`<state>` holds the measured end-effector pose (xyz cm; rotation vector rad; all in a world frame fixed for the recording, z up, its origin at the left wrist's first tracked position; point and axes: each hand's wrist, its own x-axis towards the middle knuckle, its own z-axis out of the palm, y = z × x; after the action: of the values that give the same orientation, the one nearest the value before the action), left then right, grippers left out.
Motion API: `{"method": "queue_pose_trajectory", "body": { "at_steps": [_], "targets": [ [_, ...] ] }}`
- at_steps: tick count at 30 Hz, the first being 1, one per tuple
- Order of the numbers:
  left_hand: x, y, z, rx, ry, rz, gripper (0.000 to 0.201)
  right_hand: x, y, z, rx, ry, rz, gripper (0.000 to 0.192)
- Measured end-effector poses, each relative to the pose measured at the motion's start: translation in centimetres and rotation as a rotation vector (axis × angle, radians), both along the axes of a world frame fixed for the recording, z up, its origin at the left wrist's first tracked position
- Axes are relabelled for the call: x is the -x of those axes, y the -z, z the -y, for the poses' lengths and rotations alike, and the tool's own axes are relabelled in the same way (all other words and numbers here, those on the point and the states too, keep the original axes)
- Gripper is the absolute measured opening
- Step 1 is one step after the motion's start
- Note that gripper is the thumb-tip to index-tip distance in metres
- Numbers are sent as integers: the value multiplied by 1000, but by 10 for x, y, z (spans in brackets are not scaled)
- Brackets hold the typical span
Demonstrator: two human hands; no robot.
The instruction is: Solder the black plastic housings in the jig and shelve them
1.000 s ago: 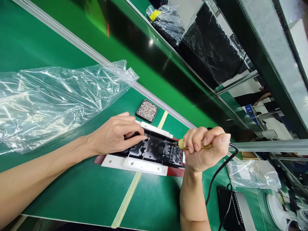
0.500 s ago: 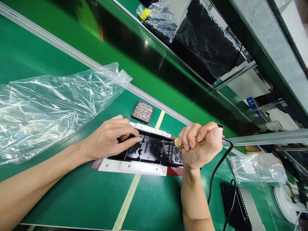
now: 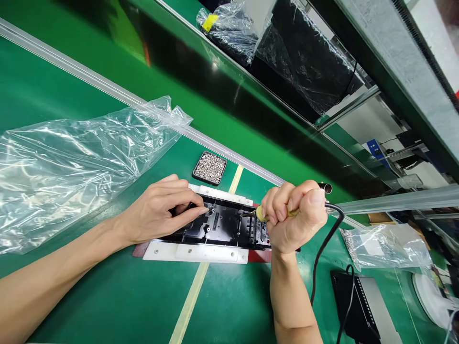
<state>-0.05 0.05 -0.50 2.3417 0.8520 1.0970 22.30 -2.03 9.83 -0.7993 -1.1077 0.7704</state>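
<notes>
Just below frame centre, the black panel (image 3: 224,220) bears some metal inserts (image 3: 208,229); what remains is unclear. The right hand (image 3: 296,215) clenches a corded, yellow-handled tool (image 3: 260,213); whether the left hand (image 3: 161,205) pinches anything, I can't tell.

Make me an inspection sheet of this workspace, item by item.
Surface: green bench, crossed by pale tape.
Job's things: black part between white rails; yellow-handled tool points at it, contact unclear.
Clutter: clear plastic bag at left; tray of small metal pieces beyond the part.
Hands: left hand at the part, grip unclear; right hand grips the tool.
Cables: black cord loops from the tool's rear past the right forearm.
Surroundings: plastic-wrapped black items beyond the green panel.
</notes>
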Motion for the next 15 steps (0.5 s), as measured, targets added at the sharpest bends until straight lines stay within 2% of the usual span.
{"method": "queue_pose_trajectory", "body": {
  "at_steps": [15],
  "targets": [
    [-1,-2,1,11,5,1,2,0,2,0,-27,-36,-16,41]
  ]
}}
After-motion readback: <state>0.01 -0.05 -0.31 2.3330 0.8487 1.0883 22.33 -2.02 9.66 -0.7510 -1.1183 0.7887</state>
